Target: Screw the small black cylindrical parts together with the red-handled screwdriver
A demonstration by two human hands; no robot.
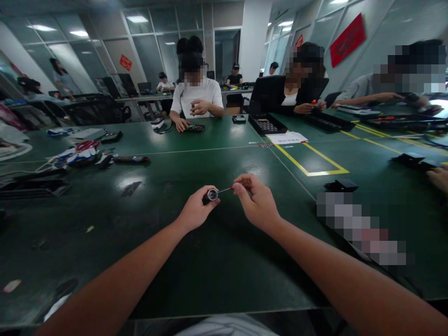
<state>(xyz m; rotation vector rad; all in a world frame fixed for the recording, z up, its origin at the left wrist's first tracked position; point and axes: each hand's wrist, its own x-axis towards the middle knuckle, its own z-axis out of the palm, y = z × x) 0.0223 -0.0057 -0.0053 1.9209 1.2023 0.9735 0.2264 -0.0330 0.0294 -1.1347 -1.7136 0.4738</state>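
My left hand [196, 208] is closed round a small dark cylindrical part [212, 194] with a silver rim. Its round end faces me; the rest is hidden by the fingers. Between the thumb and fingers of my right hand [258, 201] is a screwdriver [225, 189] with a thin metal shaft and a reddish handle. The shaft points left and its tip is at the rim of the cylinder; I cannot tell whether it sits in a screw. Both hands are just above the green table [217, 261].
Left on the table are a black marker-like tube [131, 159], red-handled scissors [87, 145] and a dark tray [33, 188]. Ahead lie a black parts tray [268, 125], a paper sheet [287, 138] and yellow tape [308, 173]. A black piece [341, 185] lies right. Several people sit around.
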